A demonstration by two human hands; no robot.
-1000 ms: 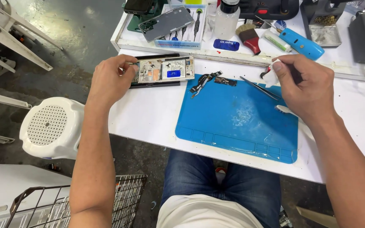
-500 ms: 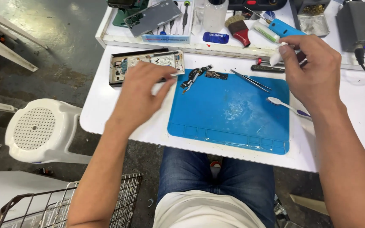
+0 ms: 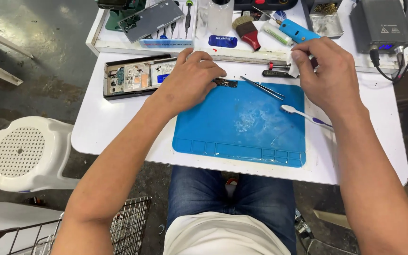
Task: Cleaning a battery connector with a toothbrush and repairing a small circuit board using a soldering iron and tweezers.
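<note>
Bare forearms; blue jeans (image 3: 242, 198); white shirt (image 3: 223, 236).

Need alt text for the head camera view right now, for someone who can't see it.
Seen from above, the left hand rests on a small dark circuit part at the top edge of a blue work mat, while the right hand pinches a bit of white material. Tweezers and a white toothbrush lie on the mat; an opened phone lies left on the white table.
</note>
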